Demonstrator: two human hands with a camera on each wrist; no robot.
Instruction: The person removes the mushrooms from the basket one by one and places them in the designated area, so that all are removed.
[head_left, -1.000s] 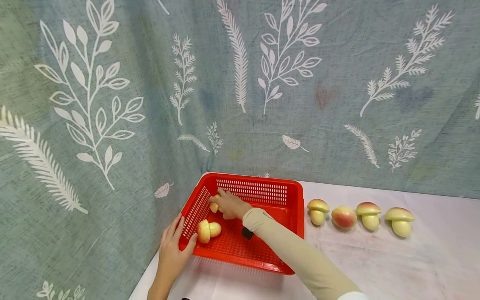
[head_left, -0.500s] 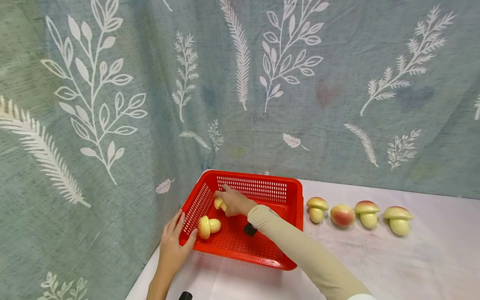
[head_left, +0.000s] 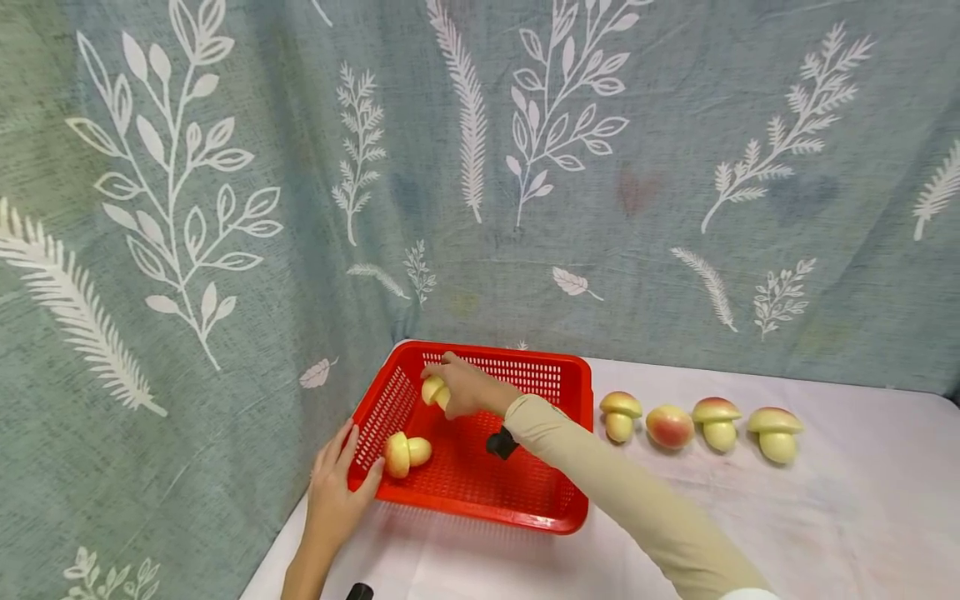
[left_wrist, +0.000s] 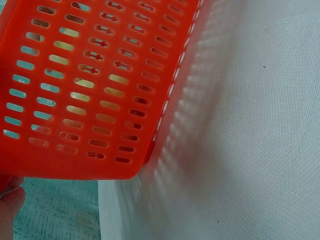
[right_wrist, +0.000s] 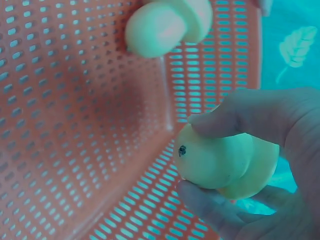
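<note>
My right hand (head_left: 459, 389) grips a pale yellow toy mushroom (head_left: 434, 390) (right_wrist: 225, 162) above the far left corner of the red slotted basket (head_left: 557, 523). Its thumb and fingers curl round the mushroom in the right wrist view. A second toy mushroom (head_left: 406, 452) (right_wrist: 167, 25) lies on its side on the basket floor near the left wall. My left hand (head_left: 334, 492) grips the basket's near left corner, thumb over the rim; only a fingertip (left_wrist: 10, 202) shows in the left wrist view beside the basket wall (left_wrist: 90, 85).
Right of the basket, on the white tablecloth (head_left: 787, 517), stand three toy mushrooms (head_left: 619, 415) (head_left: 717, 422) (head_left: 776, 432) and a peach (head_left: 669, 426) in a row. A leaf-printed teal cloth (head_left: 480, 167) hangs behind and to the left.
My right hand has lifted the mushroom it holds from the basket floor and now holds it higher, by the far left corner. The left hand stays on the basket.
</note>
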